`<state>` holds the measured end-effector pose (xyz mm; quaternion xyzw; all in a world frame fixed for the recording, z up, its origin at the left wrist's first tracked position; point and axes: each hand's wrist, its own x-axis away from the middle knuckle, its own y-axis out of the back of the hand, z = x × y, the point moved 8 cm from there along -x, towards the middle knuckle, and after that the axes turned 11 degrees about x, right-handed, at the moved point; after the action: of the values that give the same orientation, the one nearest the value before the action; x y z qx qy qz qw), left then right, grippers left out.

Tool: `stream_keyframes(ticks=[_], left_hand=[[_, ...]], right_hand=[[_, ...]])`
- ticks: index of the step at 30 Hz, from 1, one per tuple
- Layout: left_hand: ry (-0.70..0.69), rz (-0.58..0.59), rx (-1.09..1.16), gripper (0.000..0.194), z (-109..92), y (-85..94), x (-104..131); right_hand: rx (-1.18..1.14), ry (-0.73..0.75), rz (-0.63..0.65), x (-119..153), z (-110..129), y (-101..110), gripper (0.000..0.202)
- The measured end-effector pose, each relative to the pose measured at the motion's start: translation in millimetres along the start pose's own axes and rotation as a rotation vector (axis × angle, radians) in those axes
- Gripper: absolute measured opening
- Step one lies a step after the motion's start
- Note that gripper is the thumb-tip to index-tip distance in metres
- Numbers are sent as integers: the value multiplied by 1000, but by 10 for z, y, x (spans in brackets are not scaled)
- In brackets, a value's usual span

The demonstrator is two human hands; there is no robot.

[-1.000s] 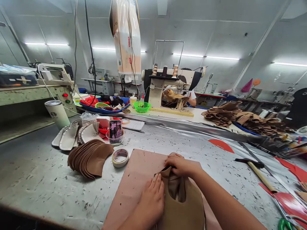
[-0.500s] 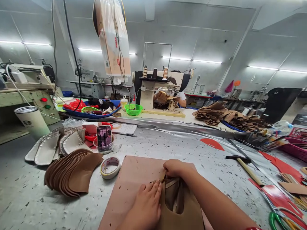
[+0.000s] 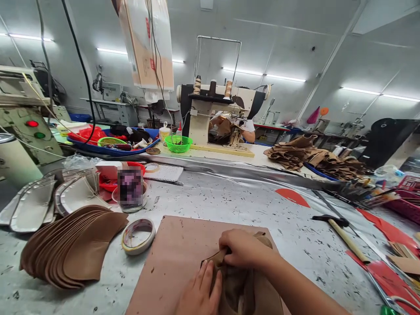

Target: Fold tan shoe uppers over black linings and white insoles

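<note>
A brown leather piece [image 3: 267, 288] with an opening lies on the pinkish board [image 3: 177, 245] at the bottom centre. My left hand [image 3: 200, 291] rests on the left edge of the leather, its fingers stretched out flat. Just above and to the right, my right hand [image 3: 241, 248] has its fingers curled in a pinch on the leather's upper edge. The fingertips of my right hand are partly hidden by the folds.
Left of the board are a tape roll [image 3: 138, 236], stacked brown pieces [image 3: 75, 249] and white curved pieces [image 3: 34, 208]. A hammer [image 3: 348, 240] lies right. Behind stand a green basket [image 3: 178, 143] and a sewing machine [image 3: 200, 124], with a person partly hidden behind it.
My right hand has shifted down slightly and folded the leather's upper part over. My left hand has moved a little down and left. The view has turned slightly.
</note>
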<state>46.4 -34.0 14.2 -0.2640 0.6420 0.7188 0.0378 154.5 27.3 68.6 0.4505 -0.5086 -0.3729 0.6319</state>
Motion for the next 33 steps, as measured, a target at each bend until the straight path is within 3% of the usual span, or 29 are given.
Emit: stream_keyframes(ticks=[2, 6, 10, 13, 17, 25, 28, 33], left_hand=[[66, 68, 65, 58, 46, 68, -69], [319, 313, 363, 52, 213, 113, -178], [392, 411, 570, 63, 248, 137, -234], [403, 344, 627, 67, 267, 156, -267], [409, 180, 657, 45, 315, 183, -305], [531, -288, 884, 24, 585, 389, -169], [488, -331, 942, 21, 557, 477, -185], [528, -233, 876, 22, 535, 454, -209]], right_hand=[[-85, 56, 6, -18, 39, -34, 27], [-173, 121, 27, -44, 84, -83, 37], [-203, 35, 25, -50, -8, -106, 33], [-179, -25, 3, -66, -56, -110, 32], [-176, -81, 2, -92, -76, -135, 28], [-256, -102, -19, -36, -92, -140, 13], [-263, -97, -28, -28, -92, -120, 11], [-195, -133, -2, -68, 5, -126, 15]])
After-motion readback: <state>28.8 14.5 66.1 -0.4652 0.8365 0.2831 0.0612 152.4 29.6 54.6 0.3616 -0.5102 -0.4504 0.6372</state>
